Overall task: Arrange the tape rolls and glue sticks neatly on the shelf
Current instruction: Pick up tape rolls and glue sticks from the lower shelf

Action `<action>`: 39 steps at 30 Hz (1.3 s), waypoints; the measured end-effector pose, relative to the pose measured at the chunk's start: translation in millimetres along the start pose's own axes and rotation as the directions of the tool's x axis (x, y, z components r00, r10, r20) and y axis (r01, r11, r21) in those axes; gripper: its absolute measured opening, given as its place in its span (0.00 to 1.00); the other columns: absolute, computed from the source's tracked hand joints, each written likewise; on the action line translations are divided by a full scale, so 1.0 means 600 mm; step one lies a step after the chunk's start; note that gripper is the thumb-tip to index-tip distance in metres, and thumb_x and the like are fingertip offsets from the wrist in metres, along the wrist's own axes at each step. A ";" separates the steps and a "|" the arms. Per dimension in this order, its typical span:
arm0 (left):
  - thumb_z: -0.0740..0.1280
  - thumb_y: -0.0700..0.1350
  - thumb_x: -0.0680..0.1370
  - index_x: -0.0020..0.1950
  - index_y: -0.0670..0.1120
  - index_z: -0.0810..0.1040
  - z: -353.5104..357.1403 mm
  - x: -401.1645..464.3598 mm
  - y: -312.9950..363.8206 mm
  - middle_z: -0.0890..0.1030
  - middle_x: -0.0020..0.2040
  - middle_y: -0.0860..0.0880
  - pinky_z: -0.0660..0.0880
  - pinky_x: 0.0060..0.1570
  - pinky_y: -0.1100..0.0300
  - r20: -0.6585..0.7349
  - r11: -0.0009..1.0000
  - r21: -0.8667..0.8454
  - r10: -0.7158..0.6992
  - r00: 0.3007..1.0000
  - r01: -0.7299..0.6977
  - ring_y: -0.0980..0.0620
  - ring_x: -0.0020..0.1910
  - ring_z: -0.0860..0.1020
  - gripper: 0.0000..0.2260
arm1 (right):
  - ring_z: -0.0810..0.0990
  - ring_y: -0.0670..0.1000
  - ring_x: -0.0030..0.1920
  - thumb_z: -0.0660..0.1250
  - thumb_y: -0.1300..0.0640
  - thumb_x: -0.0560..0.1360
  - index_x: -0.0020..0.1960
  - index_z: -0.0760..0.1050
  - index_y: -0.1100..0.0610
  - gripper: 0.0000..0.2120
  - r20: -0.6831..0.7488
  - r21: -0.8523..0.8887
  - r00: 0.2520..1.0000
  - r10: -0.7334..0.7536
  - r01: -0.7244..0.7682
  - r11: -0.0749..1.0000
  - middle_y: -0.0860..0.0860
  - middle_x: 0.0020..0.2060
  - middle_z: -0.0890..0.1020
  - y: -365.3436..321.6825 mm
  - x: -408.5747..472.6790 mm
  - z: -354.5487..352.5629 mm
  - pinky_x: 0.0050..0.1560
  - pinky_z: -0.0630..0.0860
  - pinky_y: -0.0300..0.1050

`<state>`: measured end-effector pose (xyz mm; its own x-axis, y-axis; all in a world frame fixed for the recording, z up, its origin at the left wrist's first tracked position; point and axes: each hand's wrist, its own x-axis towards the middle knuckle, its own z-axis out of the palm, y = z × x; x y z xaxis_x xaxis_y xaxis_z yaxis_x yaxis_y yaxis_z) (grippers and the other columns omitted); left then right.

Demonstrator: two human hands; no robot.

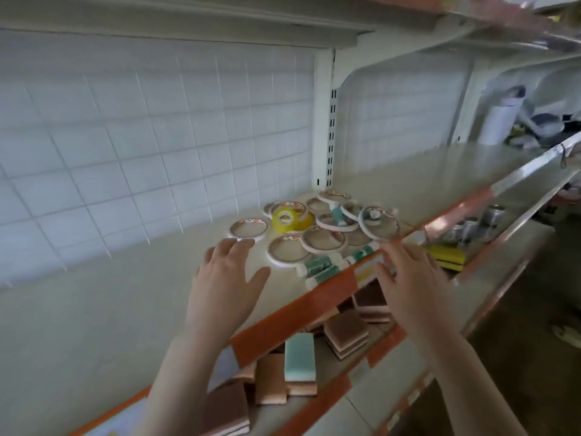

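**A:** Head view, centre of the frame: a loose scatter of tape rolls (pixel 317 221) on the shelf (pixel 125 309), white rings overlapping and leaning on one another, one yellow roll (pixel 287 220) sitting on top of the heap.

**B:** And glue sticks (pixel 320 269) lying flat just below the rolls, right against the orange front lip (pixel 298 313). Likely to roll over that lip at the slightest sideways nudge.

**A:** Left hand (pixel 228 278) over the shelf, fingers spread and straight, holding nothing, fingertips just beside the nearest white ring (pixel 248 229). Cannot tell whether touching.

**B:** Right hand (pixel 408 272) also spread and empty, hovering at the lip, right of the glue sticks, blurred at the fingertips.

**A:** Biggest risk, probably: sweeping both palms inward and knocking sticks off the front onto the sponges (pixel 298 366) on the lower shelf.

**B:** Also the stacked rings at right of the pile, one tilted up on its neighbours (pixel 379 223). Apt to slide or tip toward the edge if pulled out from underneath.

**A:** Thin rings too, hard to pinch from flat; easy to drag two at once.

**B:** Safer, by the look of it: sticks away from the lip first, then rings lifted from the top down.
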<state>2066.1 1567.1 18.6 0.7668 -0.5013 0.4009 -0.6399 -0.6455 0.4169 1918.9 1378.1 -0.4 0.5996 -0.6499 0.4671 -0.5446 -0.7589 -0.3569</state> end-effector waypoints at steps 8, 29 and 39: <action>0.66 0.51 0.75 0.69 0.50 0.70 0.124 0.064 0.118 0.70 0.68 0.49 0.63 0.63 0.55 -0.137 0.956 0.014 -0.289 0.947 0.294 0.47 0.66 0.66 0.22 | 0.79 0.61 0.44 0.69 0.61 0.72 0.56 0.78 0.62 0.13 -0.021 0.125 0.949 -0.315 0.315 0.941 0.59 0.45 0.82 0.159 0.211 0.077 0.43 0.76 0.54; 0.68 0.46 0.76 0.65 0.50 0.74 0.174 0.068 0.198 0.73 0.64 0.51 0.62 0.57 0.62 -0.226 0.875 0.073 -0.453 0.862 0.479 0.49 0.64 0.68 0.18 | 0.73 0.48 0.31 0.71 0.53 0.70 0.37 0.79 0.56 0.07 0.126 0.338 0.801 -0.585 0.520 0.784 0.48 0.31 0.76 0.152 0.275 0.138 0.26 0.62 0.35; 0.69 0.48 0.75 0.46 0.53 0.81 0.143 0.052 0.156 0.74 0.43 0.60 0.66 0.43 0.62 -0.167 0.902 0.089 -0.405 0.899 0.423 0.57 0.45 0.73 0.03 | 0.73 0.52 0.30 0.71 0.64 0.68 0.36 0.77 0.60 0.04 -0.133 0.339 0.792 -0.596 0.602 0.723 0.51 0.28 0.75 0.144 0.272 0.143 0.31 0.70 0.42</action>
<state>2034.7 1441.8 0.2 0.9402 -0.0928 0.3276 -0.2482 -0.8455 0.4728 2020.1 1203.0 -24.5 0.7215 -0.0566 0.6901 0.1657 -0.9536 -0.2514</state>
